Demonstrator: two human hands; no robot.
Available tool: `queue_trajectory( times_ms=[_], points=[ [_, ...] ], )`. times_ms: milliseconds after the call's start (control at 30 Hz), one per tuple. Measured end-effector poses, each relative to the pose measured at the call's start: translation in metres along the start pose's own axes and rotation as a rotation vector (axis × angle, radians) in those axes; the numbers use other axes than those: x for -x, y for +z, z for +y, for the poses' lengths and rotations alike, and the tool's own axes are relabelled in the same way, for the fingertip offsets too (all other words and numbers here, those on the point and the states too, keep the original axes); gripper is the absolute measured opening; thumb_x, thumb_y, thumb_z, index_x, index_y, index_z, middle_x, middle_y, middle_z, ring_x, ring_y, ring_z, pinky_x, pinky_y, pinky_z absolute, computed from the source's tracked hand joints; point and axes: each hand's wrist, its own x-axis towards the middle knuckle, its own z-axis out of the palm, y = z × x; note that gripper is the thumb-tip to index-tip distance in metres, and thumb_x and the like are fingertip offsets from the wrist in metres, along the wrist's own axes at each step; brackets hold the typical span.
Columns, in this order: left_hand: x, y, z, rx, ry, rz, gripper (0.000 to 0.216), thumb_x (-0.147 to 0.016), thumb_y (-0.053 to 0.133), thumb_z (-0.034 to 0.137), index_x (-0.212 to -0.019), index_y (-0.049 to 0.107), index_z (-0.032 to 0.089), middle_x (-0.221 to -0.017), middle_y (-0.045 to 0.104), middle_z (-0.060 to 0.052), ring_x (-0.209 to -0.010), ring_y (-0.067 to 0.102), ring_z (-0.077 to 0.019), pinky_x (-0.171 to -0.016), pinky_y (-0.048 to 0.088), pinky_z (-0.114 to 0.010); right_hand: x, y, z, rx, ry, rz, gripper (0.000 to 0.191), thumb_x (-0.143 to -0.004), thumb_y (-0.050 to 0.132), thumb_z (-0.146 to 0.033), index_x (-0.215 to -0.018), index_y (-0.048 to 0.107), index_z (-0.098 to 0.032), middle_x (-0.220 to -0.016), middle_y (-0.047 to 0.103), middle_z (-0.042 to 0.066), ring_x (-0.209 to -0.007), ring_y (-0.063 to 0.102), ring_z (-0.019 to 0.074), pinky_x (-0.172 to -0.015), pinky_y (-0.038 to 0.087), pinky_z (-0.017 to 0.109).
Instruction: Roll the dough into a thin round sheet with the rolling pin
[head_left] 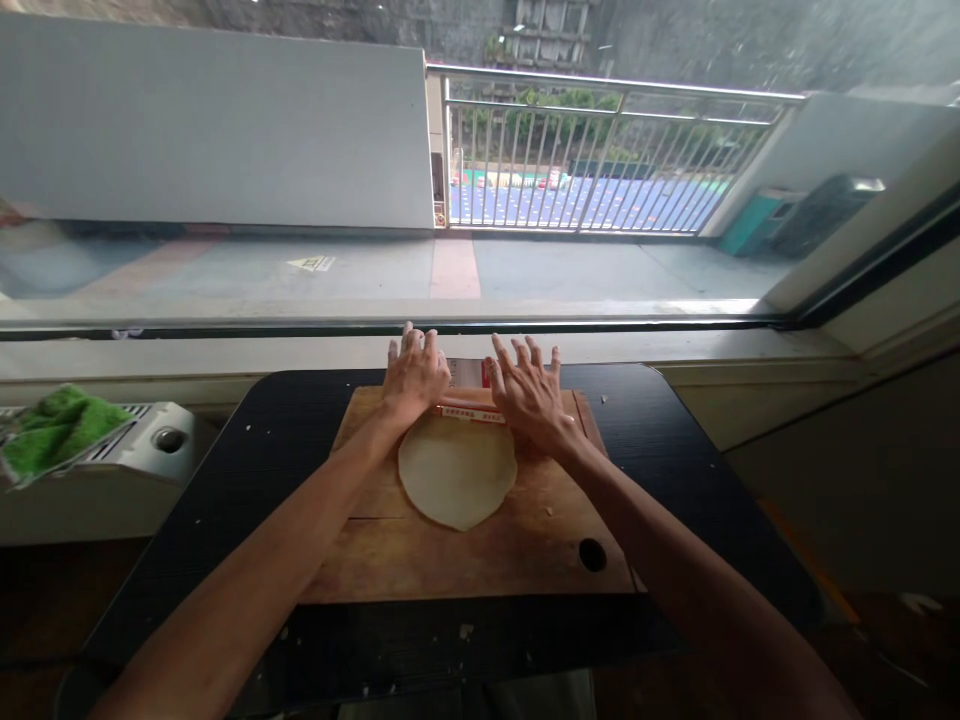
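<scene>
A thin, flat round of dough [457, 472] with a slightly pointed near edge lies on a wooden cutting board [465, 570]. Across its far edge runs a rolling pin [472, 412], a slim rod bearing a pale strip with red print. My left hand [414, 378] presses on the pin's left part, palm down, fingers stretched forward and apart. On the right part rests my right hand [529, 388], likewise flat with spread fingers. Both hands hide the pin's ends. White flour-like powder shows on the fingertips.
A black table [667, 470] carries the board and small scattered crumbs. Behind the pin lies a pale and red printed item [469, 373], partly hidden. At left, a green cloth [64, 430] covers part of a white appliance [161, 440]. A window ledge [225, 355] borders the far side.
</scene>
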Motion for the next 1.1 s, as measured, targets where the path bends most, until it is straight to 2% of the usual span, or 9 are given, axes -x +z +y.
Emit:
queue_trajectory(
  times_ms=[133, 300, 400, 500, 633, 800, 967, 1100],
  points=[
    [-0.001, -0.002, 0.004, -0.026, -0.021, -0.033, 0.057, -0.109, 0.033, 0.022, -0.157, 0.056, 0.001, -0.167, 0.055, -0.032, -0.170, 0.036, -0.0407, -0.134, 0.038, -0.062, -0.010, -0.002, 0.005, -0.046, -0.033, -0.059, 0.063, -0.122, 0.025, -0.048, -0.181, 0.034, -0.026, -0.179, 0.047, 0.014, -0.171, 0.028, 0.0402, -0.135, 0.012, 0.081],
    [0.037, -0.010, 0.001, -0.031, -0.066, -0.160, 0.062, -0.110, 0.037, 0.032, -0.165, 0.053, 0.005, -0.172, 0.050, -0.030, -0.170, 0.035, -0.0432, -0.134, 0.037, -0.064, 0.027, -0.002, 0.001, -0.107, -0.142, -0.106, 0.065, -0.121, 0.027, -0.053, -0.181, 0.031, -0.028, -0.181, 0.044, 0.012, -0.174, 0.024, 0.0379, -0.138, 0.013, 0.077],
    [0.065, -0.013, 0.000, -0.043, -0.032, -0.109, 0.063, -0.110, 0.038, 0.032, -0.166, 0.053, 0.008, -0.173, 0.050, -0.027, -0.172, 0.032, -0.0414, -0.136, 0.034, -0.064, 0.054, -0.002, -0.004, -0.102, -0.152, -0.112, 0.067, -0.121, 0.028, -0.055, -0.181, 0.032, -0.027, -0.181, 0.045, 0.010, -0.174, 0.024, 0.0344, -0.140, 0.012, 0.072],
    [0.079, -0.014, 0.000, -0.042, -0.018, -0.050, 0.062, -0.109, 0.038, 0.030, -0.165, 0.054, 0.007, -0.170, 0.055, -0.027, -0.171, 0.034, -0.0408, -0.135, 0.036, -0.063, 0.061, -0.003, -0.008, -0.070, -0.149, -0.083, 0.067, -0.121, 0.026, -0.053, -0.181, 0.033, -0.024, -0.183, 0.042, 0.010, -0.174, 0.023, 0.0323, -0.142, 0.012, 0.068],
    [0.076, -0.014, 0.003, -0.032, -0.051, -0.070, 0.062, -0.110, 0.039, 0.030, -0.165, 0.054, 0.008, -0.167, 0.058, -0.027, -0.168, 0.039, -0.0423, -0.133, 0.039, -0.064, 0.037, -0.003, -0.006, -0.023, -0.134, -0.086, 0.068, -0.120, 0.027, -0.053, -0.181, 0.033, -0.022, -0.183, 0.040, 0.014, -0.174, 0.023, 0.0360, -0.140, 0.011, 0.072],
    [0.079, -0.016, 0.005, -0.042, -0.035, -0.045, 0.060, -0.113, 0.037, 0.034, -0.164, 0.056, 0.009, -0.164, 0.061, -0.025, -0.167, 0.041, -0.0409, -0.131, 0.043, -0.061, -0.007, 0.004, -0.001, -0.046, -0.151, -0.157, 0.070, -0.120, 0.024, -0.058, -0.183, 0.025, -0.028, -0.186, 0.035, 0.013, -0.176, 0.017, 0.0368, -0.139, 0.008, 0.076],
    [0.087, -0.016, 0.007, -0.064, -0.048, -0.040, 0.060, -0.115, 0.036, 0.037, -0.162, 0.056, 0.005, -0.162, 0.062, -0.027, -0.166, 0.042, -0.0428, -0.130, 0.045, -0.060, -0.039, 0.015, -0.005, -0.071, -0.268, -0.150, 0.067, -0.121, 0.027, -0.056, -0.182, 0.030, -0.029, -0.186, 0.033, 0.012, -0.176, 0.015, 0.0376, -0.138, 0.005, 0.077],
    [0.089, -0.015, 0.010, -0.056, -0.085, -0.042, 0.061, -0.117, 0.036, 0.040, -0.164, 0.054, 0.007, -0.165, 0.060, -0.026, -0.167, 0.041, -0.0419, -0.129, 0.046, -0.061, -0.057, 0.018, -0.010, -0.095, -0.373, -0.157, 0.065, -0.121, 0.027, -0.057, -0.180, 0.033, -0.030, -0.185, 0.036, 0.010, -0.176, 0.014, 0.0354, -0.139, 0.004, 0.076]
  ],
)
